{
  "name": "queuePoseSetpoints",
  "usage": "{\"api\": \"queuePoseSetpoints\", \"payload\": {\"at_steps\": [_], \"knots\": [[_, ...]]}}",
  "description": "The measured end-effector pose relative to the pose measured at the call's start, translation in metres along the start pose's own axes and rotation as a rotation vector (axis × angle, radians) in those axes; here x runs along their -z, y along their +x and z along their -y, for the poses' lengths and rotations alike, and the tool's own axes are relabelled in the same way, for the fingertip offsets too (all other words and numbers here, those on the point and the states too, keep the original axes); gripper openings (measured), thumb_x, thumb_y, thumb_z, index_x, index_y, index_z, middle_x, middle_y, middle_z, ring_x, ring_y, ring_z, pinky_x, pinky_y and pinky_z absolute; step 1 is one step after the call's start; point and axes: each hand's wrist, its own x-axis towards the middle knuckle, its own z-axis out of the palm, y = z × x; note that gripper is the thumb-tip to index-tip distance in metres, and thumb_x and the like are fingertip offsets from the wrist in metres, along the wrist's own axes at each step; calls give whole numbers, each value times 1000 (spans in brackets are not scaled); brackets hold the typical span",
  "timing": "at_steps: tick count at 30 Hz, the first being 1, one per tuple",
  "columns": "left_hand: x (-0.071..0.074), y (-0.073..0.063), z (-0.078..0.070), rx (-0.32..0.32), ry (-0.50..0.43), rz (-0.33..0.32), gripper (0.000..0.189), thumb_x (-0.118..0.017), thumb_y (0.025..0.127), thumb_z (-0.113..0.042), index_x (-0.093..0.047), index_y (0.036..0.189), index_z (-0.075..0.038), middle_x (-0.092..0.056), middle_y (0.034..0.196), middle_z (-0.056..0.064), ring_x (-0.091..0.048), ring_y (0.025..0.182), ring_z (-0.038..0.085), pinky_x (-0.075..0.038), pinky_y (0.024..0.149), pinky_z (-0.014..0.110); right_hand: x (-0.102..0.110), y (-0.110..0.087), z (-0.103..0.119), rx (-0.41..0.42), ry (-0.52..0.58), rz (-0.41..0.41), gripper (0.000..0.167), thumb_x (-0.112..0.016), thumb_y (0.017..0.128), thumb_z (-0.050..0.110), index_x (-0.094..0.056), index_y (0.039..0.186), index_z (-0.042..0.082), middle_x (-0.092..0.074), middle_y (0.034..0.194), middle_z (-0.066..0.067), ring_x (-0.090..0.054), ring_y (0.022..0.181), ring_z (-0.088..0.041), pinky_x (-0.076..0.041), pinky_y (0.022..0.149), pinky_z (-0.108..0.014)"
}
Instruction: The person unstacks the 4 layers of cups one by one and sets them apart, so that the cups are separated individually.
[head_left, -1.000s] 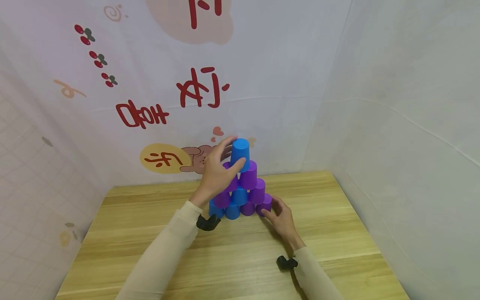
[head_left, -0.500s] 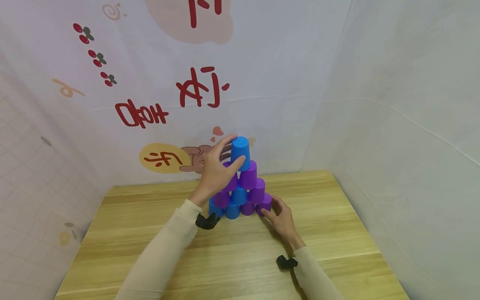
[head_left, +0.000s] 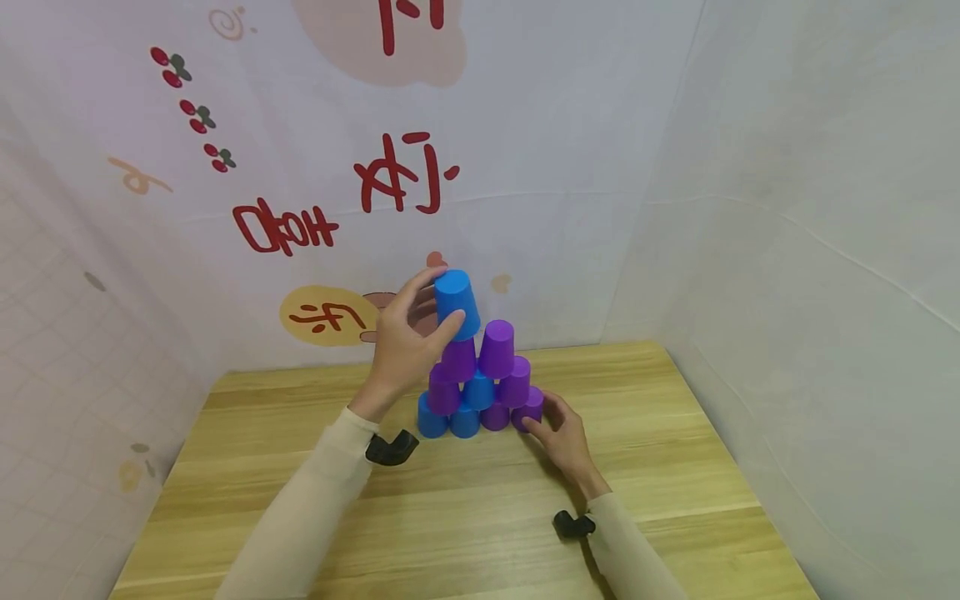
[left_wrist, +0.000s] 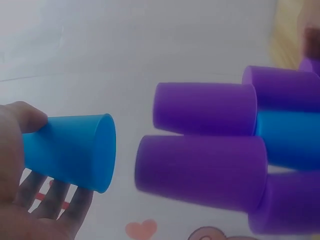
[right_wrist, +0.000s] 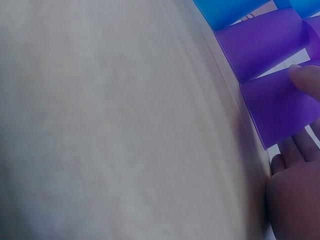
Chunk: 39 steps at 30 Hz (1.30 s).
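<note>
My left hand [head_left: 403, 342] grips an upside-down blue cup [head_left: 456, 303] between thumb and fingers, above a pyramid of upturned cups. In the left wrist view a gap separates that cup's rim from the two purple cups of the upper row, the left [left_wrist: 200, 170] and the right [left_wrist: 205, 107]. Below them come a purple, a blue [head_left: 479, 391] and a purple cup [head_left: 514, 383]. Blue and purple cups form the bottom row on the table. Down at its right end, my right hand [head_left: 567, 446] holds the outermost purple cup [right_wrist: 277, 107], thumb in front and fingers behind.
The wooden table [head_left: 465, 533] carries the pyramid near its back edge. A white cloth wall [head_left: 555, 167] with red characters and drawings rises behind, and another white wall [head_left: 825, 292] stands on the right. Black wrist straps [head_left: 573, 526] hang under both sleeves.
The left hand has lifted the blue cup from over the middle of the upper row and shifted it left, tilting it slightly. My right hand has stayed on its purple cup.
</note>
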Motion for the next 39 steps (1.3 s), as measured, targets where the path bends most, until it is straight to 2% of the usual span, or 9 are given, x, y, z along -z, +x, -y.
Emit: {"api": "queuePoseSetpoints", "payload": {"at_steps": [5, 8, 12, 15, 17, 22, 25, 32, 39], "knots": [[12, -5, -5, 9, 2, -33, 66, -82, 101, -12, -58, 162, -11, -73, 151, 15, -75, 135, 40, -63, 115, 62, 1, 0, 1, -8, 20, 2, 59, -85, 99, 3, -63, 154, 4, -67, 159, -18, -58, 158, -36, -45, 127, -15], [18, -9, -6, 0, 2, -52, 65, -82, 101, -10, -59, 161, -11, -74, 148, 16, -75, 134, 37, -65, 116, 42, 1, -1, 2, -10, 30, 6, 59, -85, 99, 3, -63, 154, 4, -66, 160, -18, -56, 159, -35, -45, 125, -12], [27, -14, -7, -5, 6, -83, 66, -83, 99, -6, -60, 161, -9, -74, 147, 18, -75, 133, 39, -59, 110, 15, 2, -1, 3, -6, 33, 9, 60, -85, 99, 3, -62, 154, 3, -65, 161, -19, -56, 159, -37, -45, 132, -25], [34, -19, -7, -11, 12, -113, 67, -83, 97, -2, -60, 160, -7, -73, 149, 20, -75, 134, 41, -59, 110, 15, 1, -1, 2, -4, 34, 10, 61, -85, 99, 3, -62, 155, 2, -65, 161, -21, -56, 159, -38, -43, 137, -37], [39, -23, -7, -23, 11, -132, 67, -83, 97, 0, -60, 160, -5, -73, 149, 21, -75, 134, 37, -60, 111, 16, 1, 0, 2, -2, 35, 12, 61, -86, 98, 3, -62, 155, 2, -65, 160, -20, -56, 159, -37, -43, 137, -38], [48, -34, -1, -31, 8, -172, 68, -83, 95, 6, -60, 158, -1, -72, 149, 24, -73, 131, 11, -59, 111, 15, 1, 0, 2, 2, 26, 13, 60, -87, 98, 5, -63, 154, 3, -66, 159, -20, -57, 158, -38, -44, 132, -22], [54, -41, 3, -30, 5, -190, 69, -82, 94, 9, -60, 158, 0, -71, 148, 27, -70, 129, 1, -59, 110, 13, 1, 0, 3, -2, 29, 13, 60, -87, 98, 6, -64, 153, 4, -67, 159, -19, -56, 159, -37, -44, 128, -15], [65, -54, 16, -20, 25, -207, 68, -81, 93, 11, -59, 157, 4, -68, 151, 28, -69, 132, 2, -57, 113, 12, 2, 1, 1, 12, 31, 9, 60, -87, 97, 4, -64, 153, 3, -67, 159, -20, -57, 158, -35, -44, 126, -12], [75, -71, 30, 58, 29, -224, 68, -81, 94, 12, -58, 158, 3, -67, 151, 25, -68, 133, 1, -55, 113, 10, 1, 0, 1, 22, 27, 2, 60, -87, 98, 4, -64, 153, 2, -67, 158, -22, -59, 157, -34, -44, 127, -13]]}}
